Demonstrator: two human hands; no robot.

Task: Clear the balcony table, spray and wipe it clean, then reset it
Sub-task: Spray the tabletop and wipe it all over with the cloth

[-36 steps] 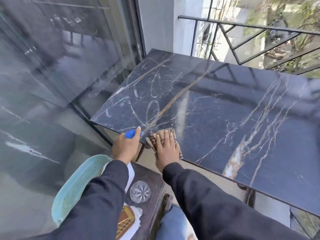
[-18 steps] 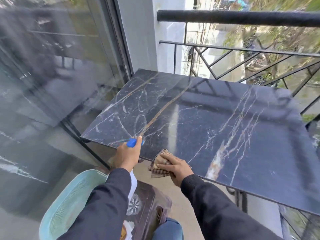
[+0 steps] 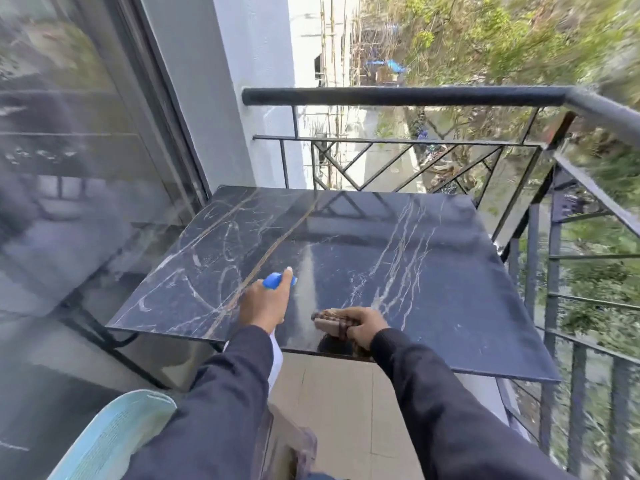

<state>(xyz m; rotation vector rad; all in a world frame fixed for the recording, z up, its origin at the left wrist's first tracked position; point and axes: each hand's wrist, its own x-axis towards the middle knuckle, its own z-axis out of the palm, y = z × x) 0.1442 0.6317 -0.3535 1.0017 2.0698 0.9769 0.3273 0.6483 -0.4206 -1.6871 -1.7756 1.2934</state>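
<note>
The dark marble-patterned balcony table (image 3: 381, 258) fills the middle of the view, with nothing standing on it. My left hand (image 3: 265, 304) grips a spray bottle with a blue nozzle (image 3: 277, 280) and a white body, held over the table's near edge, index finger on top of the nozzle. My right hand (image 3: 365, 325) clutches a bunched brown patterned cloth (image 3: 329, 320) just above the table's near edge; its dark reflection shows in the surface below.
A black metal railing (image 3: 398, 97) runs behind and to the right of the table. A glass sliding door (image 3: 79, 168) stands at the left. The back of a light teal chair (image 3: 114, 434) is at the bottom left. Tiled floor (image 3: 339, 410) lies below the table edge.
The view has lifted up and back. My right hand went from pressing the cloth flat on the table to holding it bunched up. The spray bottle moved right, over the table.
</note>
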